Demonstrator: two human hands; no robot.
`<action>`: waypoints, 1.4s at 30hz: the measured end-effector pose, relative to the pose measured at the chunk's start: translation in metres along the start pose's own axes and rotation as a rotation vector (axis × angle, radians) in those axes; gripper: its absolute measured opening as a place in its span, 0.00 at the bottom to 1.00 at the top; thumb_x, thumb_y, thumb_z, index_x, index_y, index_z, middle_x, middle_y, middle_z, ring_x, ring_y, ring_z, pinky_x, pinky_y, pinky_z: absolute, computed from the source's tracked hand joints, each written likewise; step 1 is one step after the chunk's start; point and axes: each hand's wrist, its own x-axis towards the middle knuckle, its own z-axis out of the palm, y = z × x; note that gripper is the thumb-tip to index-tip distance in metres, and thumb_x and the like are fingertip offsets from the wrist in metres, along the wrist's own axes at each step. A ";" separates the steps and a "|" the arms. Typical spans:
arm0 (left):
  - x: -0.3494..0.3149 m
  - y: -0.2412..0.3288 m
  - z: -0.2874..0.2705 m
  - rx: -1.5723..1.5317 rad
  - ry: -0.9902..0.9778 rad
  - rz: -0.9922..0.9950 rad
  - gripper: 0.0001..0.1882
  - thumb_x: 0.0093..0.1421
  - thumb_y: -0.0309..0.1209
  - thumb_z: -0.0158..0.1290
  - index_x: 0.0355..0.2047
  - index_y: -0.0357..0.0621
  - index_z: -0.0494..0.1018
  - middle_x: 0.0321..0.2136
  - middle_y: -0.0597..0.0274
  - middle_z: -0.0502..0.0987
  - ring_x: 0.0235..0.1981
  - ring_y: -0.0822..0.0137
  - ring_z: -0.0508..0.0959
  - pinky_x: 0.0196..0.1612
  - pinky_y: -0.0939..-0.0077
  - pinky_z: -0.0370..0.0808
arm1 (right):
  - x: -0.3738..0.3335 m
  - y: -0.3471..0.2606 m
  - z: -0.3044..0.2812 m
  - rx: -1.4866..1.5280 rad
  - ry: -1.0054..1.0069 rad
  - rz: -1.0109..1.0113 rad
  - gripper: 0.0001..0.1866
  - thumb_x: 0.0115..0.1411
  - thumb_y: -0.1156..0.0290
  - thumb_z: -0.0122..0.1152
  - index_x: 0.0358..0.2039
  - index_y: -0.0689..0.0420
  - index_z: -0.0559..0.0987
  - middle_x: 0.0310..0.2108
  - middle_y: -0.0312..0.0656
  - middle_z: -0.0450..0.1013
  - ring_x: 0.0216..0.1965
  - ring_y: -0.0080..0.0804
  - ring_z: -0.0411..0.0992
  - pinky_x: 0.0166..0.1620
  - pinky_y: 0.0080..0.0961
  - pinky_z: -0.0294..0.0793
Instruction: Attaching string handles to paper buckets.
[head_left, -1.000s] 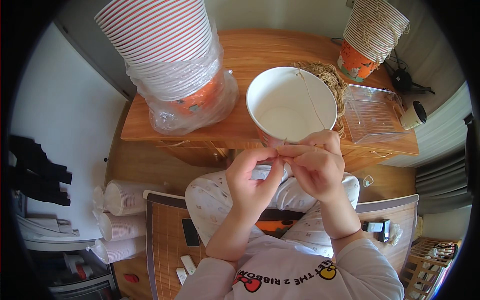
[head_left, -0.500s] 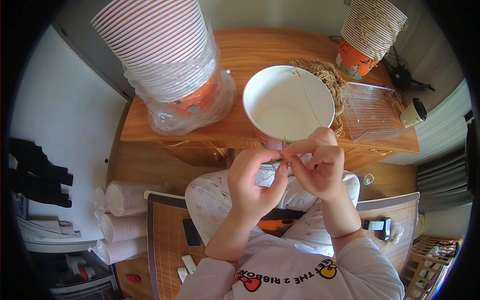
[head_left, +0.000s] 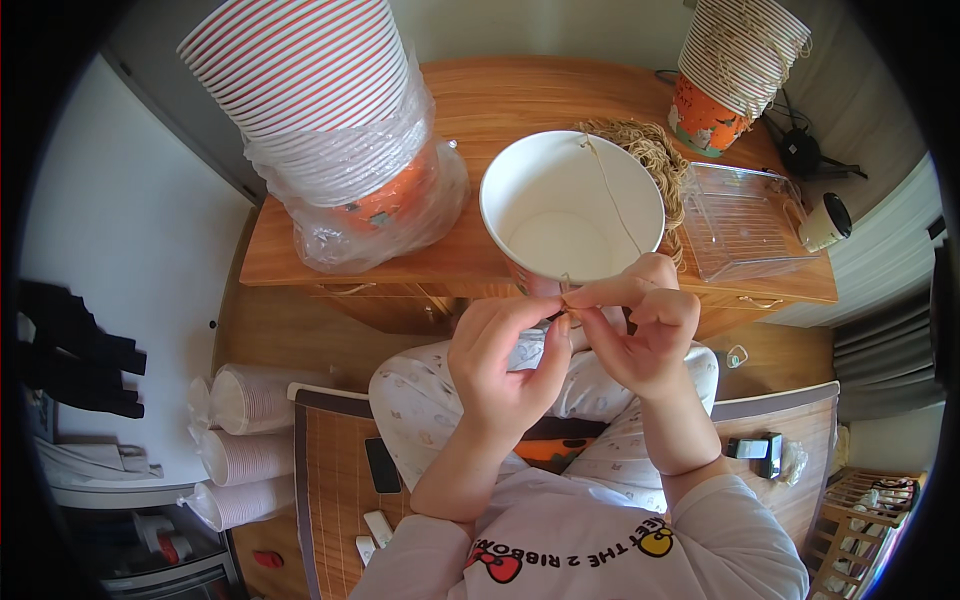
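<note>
A large white-lined paper bucket (head_left: 520, 185) stands at the table's front edge, its open mouth facing me. A thin tan twine (head_left: 608, 182) runs from the far rim across the mouth toward my hands. At the near side of the bucket, my left hand (head_left: 505, 365) pinches the twine's end between thumb and index finger. Close beside it, my right hand (head_left: 640, 325) pinches the same twine, its other fingers curled. The fingertips of both hands nearly meet, and the small piece of twine between them is mostly hidden.
A tall stack of buckets (head_left: 310, 80) in clear plastic stands at the left of the table (head_left: 480, 90). Behind the bucket lies a twine bundle (head_left: 650, 160). To the right are a clear tray (head_left: 745, 225), a lidded cup (head_left: 826, 224) and another bucket stack (head_left: 735, 70).
The bucket has shifted very slightly left. My hands stay at its near rim with small finger movements; the left hand has edged a little left.
</note>
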 end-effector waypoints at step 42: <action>-0.018 -0.015 0.014 -0.132 -0.125 -0.229 0.04 0.62 0.19 0.57 0.37 0.35 0.75 0.33 0.62 0.78 0.33 0.75 0.78 0.39 0.80 0.74 | -0.028 -0.011 0.009 0.042 0.196 0.265 0.25 0.49 0.85 0.70 0.33 0.54 0.59 0.34 0.40 0.82 0.32 0.27 0.69 0.40 0.22 0.67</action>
